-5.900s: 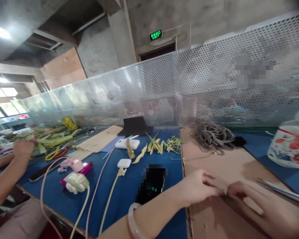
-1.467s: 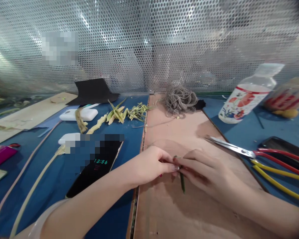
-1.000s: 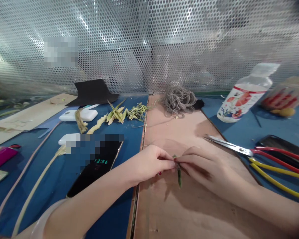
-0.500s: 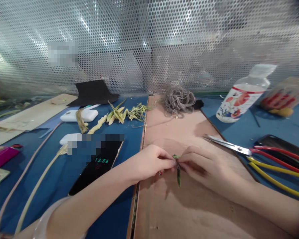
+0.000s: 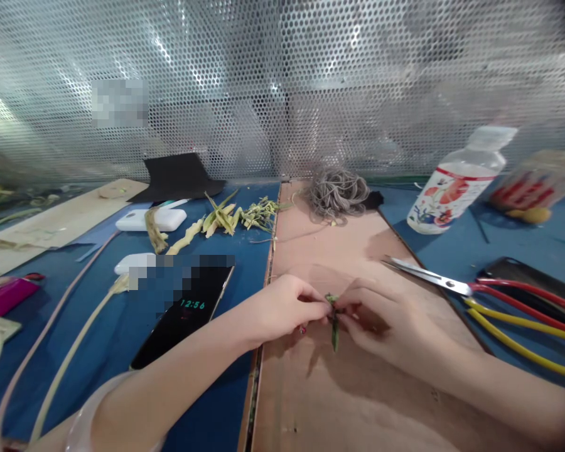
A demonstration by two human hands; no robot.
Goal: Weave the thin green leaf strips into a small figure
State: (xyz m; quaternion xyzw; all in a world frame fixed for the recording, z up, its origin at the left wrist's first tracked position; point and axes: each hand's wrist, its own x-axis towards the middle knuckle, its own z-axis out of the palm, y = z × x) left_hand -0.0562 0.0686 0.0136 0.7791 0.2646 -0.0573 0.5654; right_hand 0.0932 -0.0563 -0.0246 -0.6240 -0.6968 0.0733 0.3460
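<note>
The left hand (image 5: 282, 311) clamps the green piece (image 5: 334, 336) between thumb and forefinger. The fingertips of the right hand (image 5: 388, 317) meet the same piece from the opposite side; whether they are closed on it cannot be told. The piece sits between the two hands, above the board (image 5: 311, 251). Its upper end shows over the fingertips and its lower end hangs toward the board (detail at the grip is too small to read). A pale bracelet (image 5: 82, 417) encircles the left forearm.

Right of the hands, the scissors (image 5: 454, 286) lie with blades on the board and red and yellow handles over the blue table (image 5: 216, 389). A black case (image 5: 501, 270) lies beside the red handle. At the far end of the board rests a tangle of grey cord (image 5: 339, 191). Beyond the board's right edge stand a bottle (image 5: 445, 198) and, just beside it, a jar (image 5: 530, 185).

Left of the board, the phone (image 5: 183, 333) lies face up and reads 12:56. Behind it are pale green leaf scraps (image 5: 220, 218) and a white device (image 5: 172, 220). A perforated panel (image 5: 282, 125) closes off the rear.
</note>
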